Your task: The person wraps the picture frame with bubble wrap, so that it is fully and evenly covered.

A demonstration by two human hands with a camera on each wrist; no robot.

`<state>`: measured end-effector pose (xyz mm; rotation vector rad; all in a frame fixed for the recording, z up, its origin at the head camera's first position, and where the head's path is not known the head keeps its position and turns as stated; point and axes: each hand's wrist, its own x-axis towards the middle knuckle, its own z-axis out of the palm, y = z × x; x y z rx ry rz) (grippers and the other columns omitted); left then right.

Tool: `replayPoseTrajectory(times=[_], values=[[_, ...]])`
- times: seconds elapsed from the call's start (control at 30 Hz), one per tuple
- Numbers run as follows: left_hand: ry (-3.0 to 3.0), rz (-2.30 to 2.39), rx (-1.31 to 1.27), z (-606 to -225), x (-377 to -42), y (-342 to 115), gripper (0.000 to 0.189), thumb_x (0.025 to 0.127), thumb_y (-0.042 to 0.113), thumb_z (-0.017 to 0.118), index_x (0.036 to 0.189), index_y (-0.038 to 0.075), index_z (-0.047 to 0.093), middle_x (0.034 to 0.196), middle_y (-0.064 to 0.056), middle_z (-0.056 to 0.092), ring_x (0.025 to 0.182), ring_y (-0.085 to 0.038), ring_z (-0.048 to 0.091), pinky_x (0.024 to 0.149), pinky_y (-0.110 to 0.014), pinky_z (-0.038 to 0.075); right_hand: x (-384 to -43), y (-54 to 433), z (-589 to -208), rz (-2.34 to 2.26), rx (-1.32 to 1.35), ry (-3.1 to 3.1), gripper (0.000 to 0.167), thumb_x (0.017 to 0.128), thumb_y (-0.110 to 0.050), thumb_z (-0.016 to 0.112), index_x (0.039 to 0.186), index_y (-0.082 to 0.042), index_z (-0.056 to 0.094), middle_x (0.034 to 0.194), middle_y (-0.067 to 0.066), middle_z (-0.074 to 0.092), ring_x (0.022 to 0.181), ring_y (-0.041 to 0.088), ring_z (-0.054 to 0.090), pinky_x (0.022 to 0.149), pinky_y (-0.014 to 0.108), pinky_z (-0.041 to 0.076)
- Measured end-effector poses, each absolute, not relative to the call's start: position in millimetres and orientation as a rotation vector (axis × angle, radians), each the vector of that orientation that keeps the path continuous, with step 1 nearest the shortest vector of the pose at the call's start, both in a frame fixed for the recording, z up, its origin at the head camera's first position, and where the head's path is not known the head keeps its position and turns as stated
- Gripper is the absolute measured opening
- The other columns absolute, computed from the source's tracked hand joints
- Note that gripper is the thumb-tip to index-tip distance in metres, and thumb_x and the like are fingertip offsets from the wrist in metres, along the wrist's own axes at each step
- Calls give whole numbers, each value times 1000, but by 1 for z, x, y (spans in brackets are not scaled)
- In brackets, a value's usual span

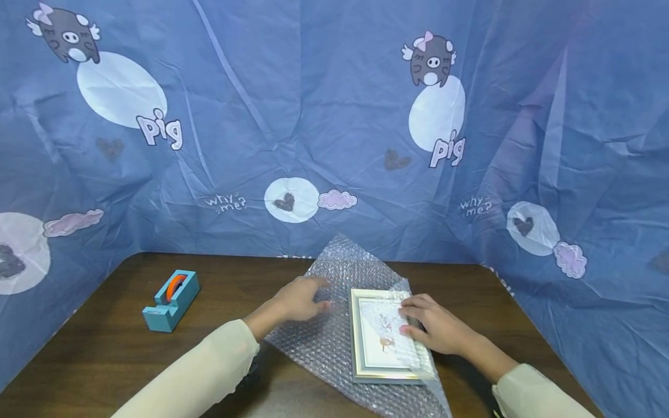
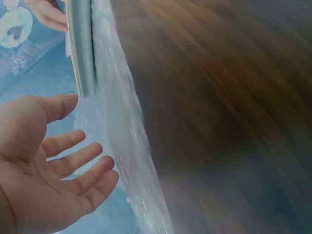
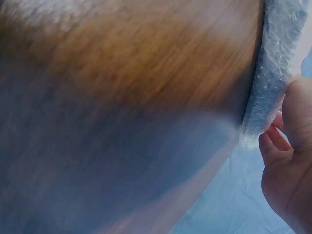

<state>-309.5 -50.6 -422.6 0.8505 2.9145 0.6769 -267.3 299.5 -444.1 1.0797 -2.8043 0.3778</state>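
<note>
Blue pig-print cloth (image 1: 334,116) is hanging behind a dark worktop (image 1: 104,342). On it, a picture frame (image 1: 373,342) is lying on bubble wrap (image 1: 326,337) between the two hands, its long axis running away from the person. One flap (image 1: 420,363) of wrap is covering its right part, and the right hand (image 1: 436,325) is resting there, its grip loose, fingers lying on the film. That hand is the nearer one, with most of the frame lying to its left. The left hand (image 1: 300,299) is hovering off the opposite long side, over wrap, fingers apart and holding nothing. Farther left, a blue dispenser (image 1: 183,299) is standing with orange tape (image 1: 175,286).
</note>
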Motion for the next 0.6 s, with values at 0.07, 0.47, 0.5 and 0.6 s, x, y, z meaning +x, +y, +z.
replayPoseTrajectory(times=[0.07, 0.47, 0.5, 0.6], values=[[2943, 630, 850, -421, -308, -63, 54, 97, 30, 71, 141, 1, 58, 137, -16, 63, 131, -37, 56, 108, -51, 45, -268, 299, -443, 381, 1079, -2814, 44, 104, -35, 61, 130, 0, 68, 135, 16, 60, 127, 35, 52, 101, 54, 47], [2900, 576, 554, -419, -287, -121, 62, 96, 34, 73, 140, -4, 54, 130, -22, 65, 121, -41, 61, 97, -59, 50, -268, 300, -444, 380, 1085, -2800, 43, 103, -34, 62, 128, 1, 68, 134, 16, 61, 125, 35, 53, 100, 54, 48], [2885, 595, 534, -418, -285, -124, 63, 96, 33, 73, 141, -6, 53, 128, -22, 65, 119, -40, 62, 97, -58, 51, -268, 300, -444, 382, 1086, -2799, 43, 103, -34, 62, 128, 1, 68, 134, 16, 61, 125, 34, 53, 100, 53, 48], [2852, 646, 485, -417, -280, -135, 65, 95, 32, 74, 140, -9, 51, 118, -20, 69, 110, -36, 66, 91, -55, 53, -268, 300, -443, 389, 1087, -2806, 44, 104, -35, 62, 129, 0, 68, 134, 16, 61, 125, 34, 53, 101, 53, 48]])
